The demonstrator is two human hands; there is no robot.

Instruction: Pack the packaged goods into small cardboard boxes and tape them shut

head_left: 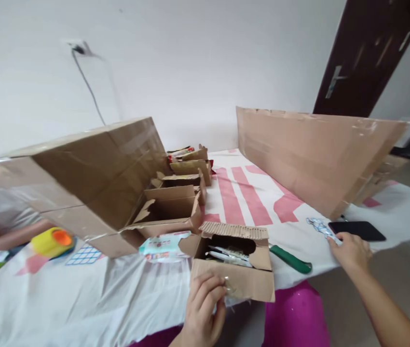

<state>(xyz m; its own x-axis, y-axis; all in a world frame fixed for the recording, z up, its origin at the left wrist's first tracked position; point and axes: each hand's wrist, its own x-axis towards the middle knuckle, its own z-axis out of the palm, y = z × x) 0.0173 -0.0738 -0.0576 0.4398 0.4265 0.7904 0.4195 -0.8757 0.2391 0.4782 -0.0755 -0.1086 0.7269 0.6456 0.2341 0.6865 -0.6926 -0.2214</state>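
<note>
A small open cardboard box (232, 277) stands at the table's front edge, with several slim white packets (229, 258) inside. Against its front wall are the curled fingers of my left hand (205, 303), gripping the box at its lower left. Farther right, my right hand (351, 250) is closed on the near end of a small blue-and-white patterned packet (319, 225); its exact kind is unclear. Just beyond that hand lies a black phone (357, 231). A green-handled tool (291, 259) rests between the box and my right hand, its far end hidden behind the box.
A light-green package (165, 246) lies left of the small box. Several open boxes (170, 205) line a large carton (100, 168). A tall cardboard panel (317, 154) stands at right. A yellow tape roll (51, 242) is near another person's arm (13, 236).
</note>
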